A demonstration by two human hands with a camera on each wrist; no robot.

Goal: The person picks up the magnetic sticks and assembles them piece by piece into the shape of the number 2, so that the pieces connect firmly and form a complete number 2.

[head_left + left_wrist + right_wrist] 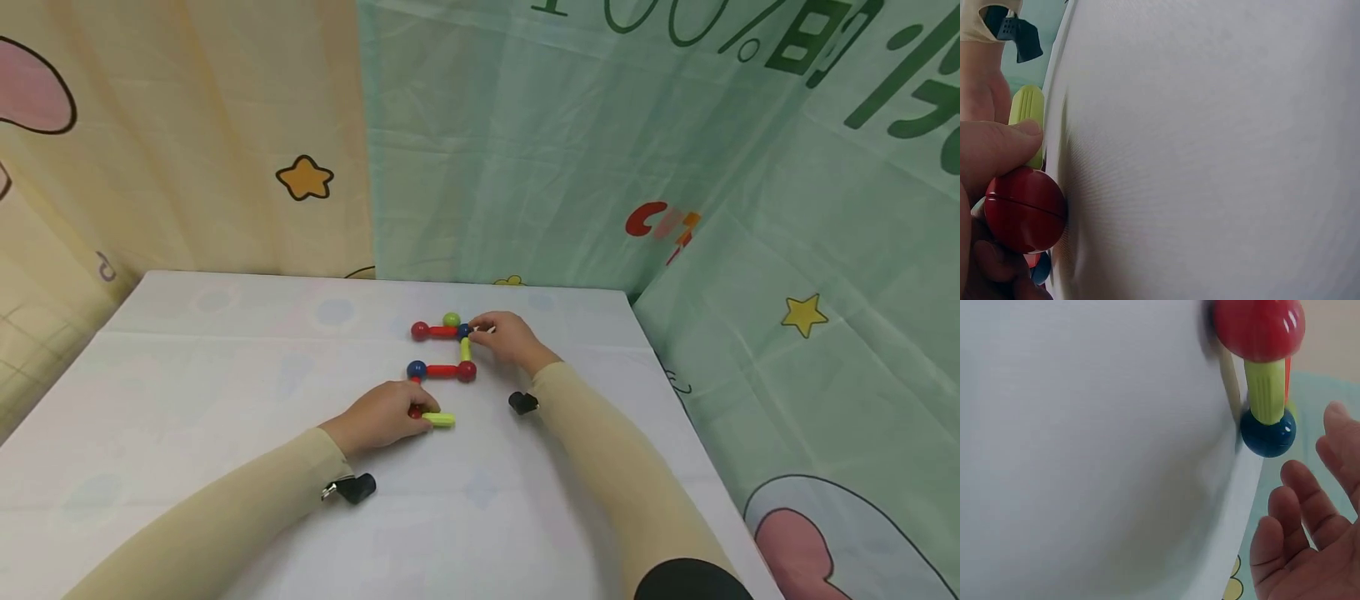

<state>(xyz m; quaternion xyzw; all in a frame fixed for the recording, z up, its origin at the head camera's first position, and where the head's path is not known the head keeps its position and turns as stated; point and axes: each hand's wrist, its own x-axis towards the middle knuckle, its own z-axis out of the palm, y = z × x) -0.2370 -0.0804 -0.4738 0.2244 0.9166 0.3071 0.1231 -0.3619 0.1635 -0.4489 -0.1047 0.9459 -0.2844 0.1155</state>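
Note:
A ball-and-rod toy figure lies on the white table, bent back and forth. At its near end my left hand (387, 412) grips a red ball (1025, 209) and a yellow-green rod (439, 420), the thumb on the rod. A blue ball (416, 370), a red rod (442, 372) and a second red ball (467, 371) follow. From there a yellow-green rod (1266, 392) runs to a far blue ball (1268, 432). My right hand (509, 337) is beside that ball, fingers spread and slightly bent, holding nothing visible. A red rod (443, 332) leads left to another red ball (421, 331).
A green ball (452, 319) sits just behind the far red rod. The white table (225, 400) reaches back to a printed curtain (480, 167), with more curtain along both sides. A small black device hangs under each sleeve cuff.

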